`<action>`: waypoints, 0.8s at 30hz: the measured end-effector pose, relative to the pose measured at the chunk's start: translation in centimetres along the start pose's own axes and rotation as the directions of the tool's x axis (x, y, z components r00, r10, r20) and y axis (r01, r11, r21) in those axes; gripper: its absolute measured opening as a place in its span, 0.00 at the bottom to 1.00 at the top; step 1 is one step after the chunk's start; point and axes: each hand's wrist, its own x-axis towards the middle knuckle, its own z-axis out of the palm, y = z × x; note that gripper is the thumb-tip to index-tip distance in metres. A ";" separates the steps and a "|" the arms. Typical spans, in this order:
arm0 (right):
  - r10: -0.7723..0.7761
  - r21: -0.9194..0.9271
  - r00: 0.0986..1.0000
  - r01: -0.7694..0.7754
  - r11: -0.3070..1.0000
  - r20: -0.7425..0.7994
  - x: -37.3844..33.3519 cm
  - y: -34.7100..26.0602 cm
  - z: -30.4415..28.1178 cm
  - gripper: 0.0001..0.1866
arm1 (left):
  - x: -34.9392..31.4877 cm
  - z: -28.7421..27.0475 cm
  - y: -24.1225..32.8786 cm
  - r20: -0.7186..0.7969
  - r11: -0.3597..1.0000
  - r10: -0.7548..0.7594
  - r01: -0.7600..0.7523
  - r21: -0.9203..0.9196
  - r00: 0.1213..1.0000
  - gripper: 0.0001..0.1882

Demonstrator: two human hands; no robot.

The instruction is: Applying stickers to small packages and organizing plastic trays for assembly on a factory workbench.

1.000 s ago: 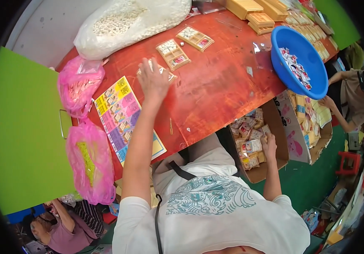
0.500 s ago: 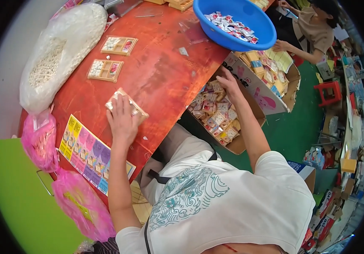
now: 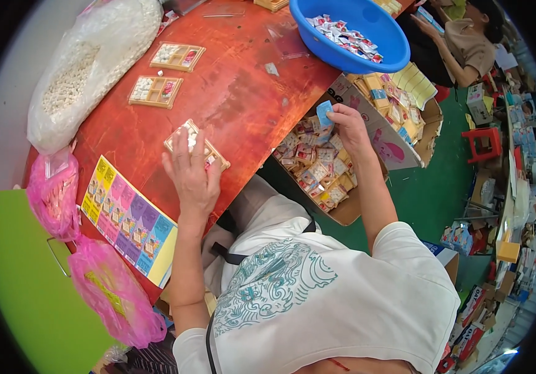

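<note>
My left hand rests over a small wooden compartment tray on the red table, its fingers stretched out and touching it. White pieces show in this tray, and a bit of pink-red lies near its right end; my fingers hide part of it. Above an open carton of packed trays, my right hand pinches a small light-blue packet. Two more wooden trays, an upper tray and a lower tray, lie farther off, each with white pieces and a red packet.
A large clear bag of white pieces stands at the left. A blue basin holds small packets. Colourful label sheets and pink bags lie along the table's left edge. A person sits at upper right, near a red stool.
My right hand has come up slightly, and a light-blue packet now shows in its fingers. The left hand's fingers have spread more on the tray. The person at upper right has shifted.
</note>
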 end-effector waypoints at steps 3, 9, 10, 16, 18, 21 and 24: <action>-0.031 0.131 0.996 0.020 0.991 0.088 -2.6 -2.1 3.5 0.04 | -0.3 -1.0 3.6 0.012 0.933 0.012 -0.007 -0.360 1.000 0.27; 0.056 0.284 0.950 -0.147 0.948 0.306 -5.1 -2.9 10.8 0.05 | -0.8 0.6 7.8 0.169 0.619 -0.015 0.142 -0.772 0.985 0.22; 0.065 0.288 0.926 -0.181 0.940 0.371 -5.2 -3.0 12.0 0.05 | -1.0 0.8 8.0 0.200 0.504 -0.088 0.217 -0.836 0.976 0.21; 0.014 -0.378 0.814 0.255 0.890 0.581 -5.2 -3.0 16.6 0.05 | -2.2 -1.0 6.1 0.299 0.171 -0.375 0.382 -0.908 0.878 0.09; 0.057 -0.399 0.772 0.262 0.879 0.633 -5.5 -2.7 17.6 0.05 | -2.7 -1.7 5.1 0.115 0.337 -0.407 0.266 -0.903 0.906 0.05; 0.132 -0.378 0.727 0.185 0.907 0.673 -6.3 -3.4 19.2 0.09 | -3.5 -2.8 4.6 0.034 0.351 -0.445 0.209 -0.913 0.895 0.03; 0.103 -0.365 0.707 0.230 0.902 0.700 -7.0 -3.3 20.2 0.16 | -4.4 -3.6 4.2 -0.034 0.338 -0.497 0.157 -0.928 0.867 0.02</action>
